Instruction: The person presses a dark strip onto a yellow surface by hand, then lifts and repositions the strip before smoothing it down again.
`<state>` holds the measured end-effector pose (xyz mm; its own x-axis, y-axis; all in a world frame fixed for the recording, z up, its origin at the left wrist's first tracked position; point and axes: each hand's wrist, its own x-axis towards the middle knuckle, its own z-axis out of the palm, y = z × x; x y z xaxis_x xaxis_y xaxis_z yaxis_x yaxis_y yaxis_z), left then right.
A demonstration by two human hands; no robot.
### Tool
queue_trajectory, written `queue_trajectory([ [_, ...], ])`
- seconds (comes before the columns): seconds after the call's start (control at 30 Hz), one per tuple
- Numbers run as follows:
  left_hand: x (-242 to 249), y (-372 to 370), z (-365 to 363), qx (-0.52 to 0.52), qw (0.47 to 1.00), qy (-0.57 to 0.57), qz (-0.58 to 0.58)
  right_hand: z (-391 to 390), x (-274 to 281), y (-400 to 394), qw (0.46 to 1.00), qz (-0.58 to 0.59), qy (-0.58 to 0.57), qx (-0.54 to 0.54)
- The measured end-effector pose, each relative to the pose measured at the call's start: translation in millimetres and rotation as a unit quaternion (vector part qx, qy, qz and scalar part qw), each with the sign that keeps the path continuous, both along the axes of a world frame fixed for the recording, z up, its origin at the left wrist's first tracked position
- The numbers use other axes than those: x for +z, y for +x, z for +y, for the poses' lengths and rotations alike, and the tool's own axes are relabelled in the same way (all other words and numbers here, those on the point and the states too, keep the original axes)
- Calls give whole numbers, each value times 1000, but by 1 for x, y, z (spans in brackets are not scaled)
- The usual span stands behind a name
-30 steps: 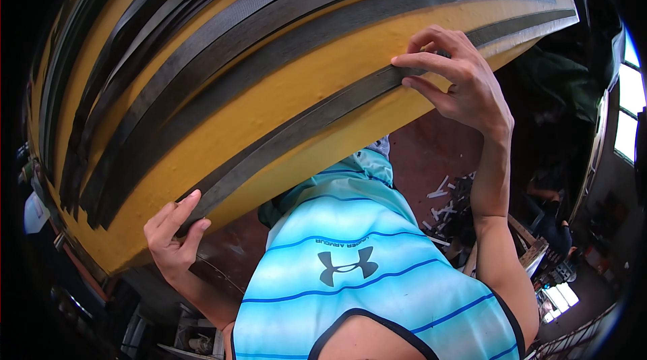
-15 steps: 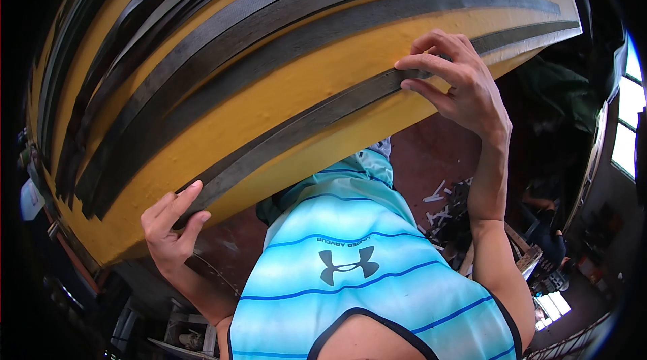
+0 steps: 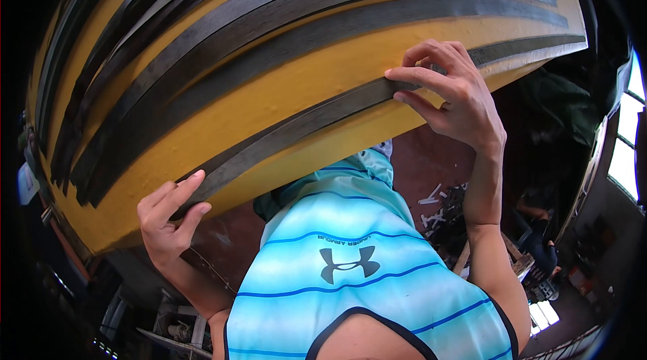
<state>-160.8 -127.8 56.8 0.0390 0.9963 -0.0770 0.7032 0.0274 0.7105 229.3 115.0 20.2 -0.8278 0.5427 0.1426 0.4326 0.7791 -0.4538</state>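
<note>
A long, flat, dark grey strip (image 3: 296,129), like leather or rubber, lies along the near edge of the yellow tabletop (image 3: 283,100). At its left end my left hand (image 3: 165,215) has the thumb on the near edge and the fingers on the far edge. Farther right, my right hand (image 3: 455,94) spans the same strip between thumb and forefinger, its other fingers curled above. Beyond my right hand the strip runs on to the right end of the table. Its far left tip is partly hidden by my left fingers.
Several more dark strips (image 3: 350,30) lie side by side across the table, some bunched and overlapping at the left. White scraps (image 3: 431,199) litter the floor below. Another person (image 3: 539,245) is at the lower right, near a bright window (image 3: 628,131).
The view has shifted slightly. My right hand has slid a little left along the strip, while my left hand stays at the strip's left end.
</note>
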Motion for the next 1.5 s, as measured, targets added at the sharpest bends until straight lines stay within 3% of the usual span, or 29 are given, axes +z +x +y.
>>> queue_trajectory([
  [1.5,1,3,4,-3,1000,-6,-12,-10,-2,-27,999,19,-17,40],
])
